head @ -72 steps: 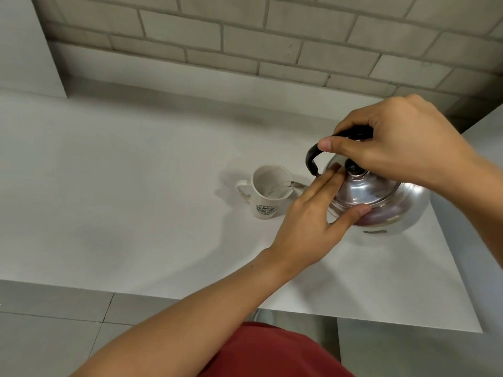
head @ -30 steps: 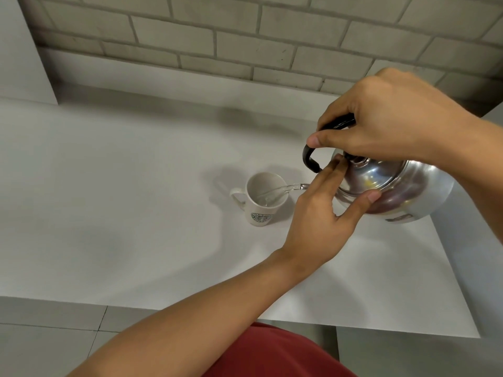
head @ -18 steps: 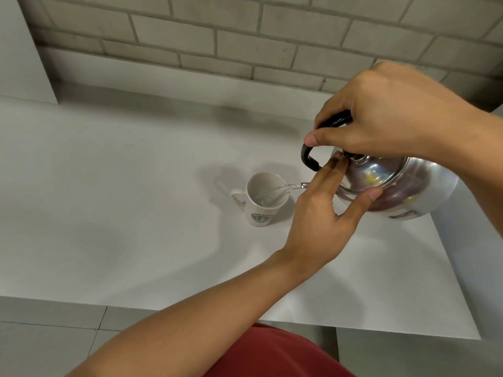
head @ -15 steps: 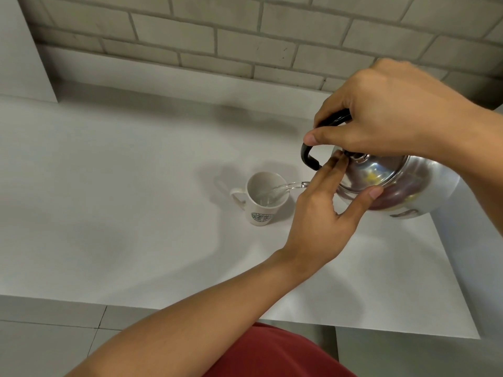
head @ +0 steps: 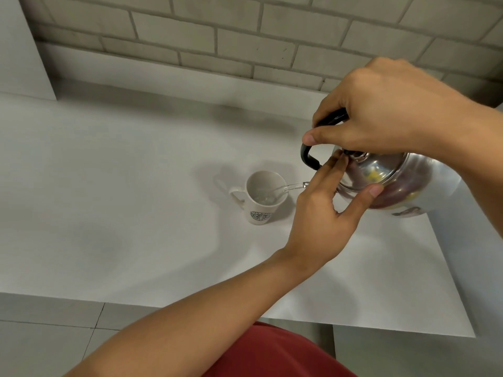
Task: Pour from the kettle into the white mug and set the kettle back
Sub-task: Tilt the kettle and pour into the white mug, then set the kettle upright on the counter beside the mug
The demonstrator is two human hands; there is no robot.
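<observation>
A shiny steel kettle point(head: 408, 186) hangs tilted to the left above the table, right of a white mug point(head: 262, 197) with a dark emblem. My right hand point(head: 381, 115) grips the kettle's black handle from above. My left hand point(head: 324, 213) rests with fingertips on the lid and thumb against the kettle's side, hiding the spout. A thin stream of water point(head: 288, 187) arcs from behind that hand into the mug, which stands upright with its handle to the left and water inside.
The white table point(head: 122, 213) ends at a front edge near me and a right edge under the kettle. A brick wall point(head: 245, 36) with a pale ledge runs behind. Grey floor tiles lie below the front edge.
The kettle rose off the table and tilted further left, and water started running into the mug. Both hands kept their hold. In the last half second little has shifted.
</observation>
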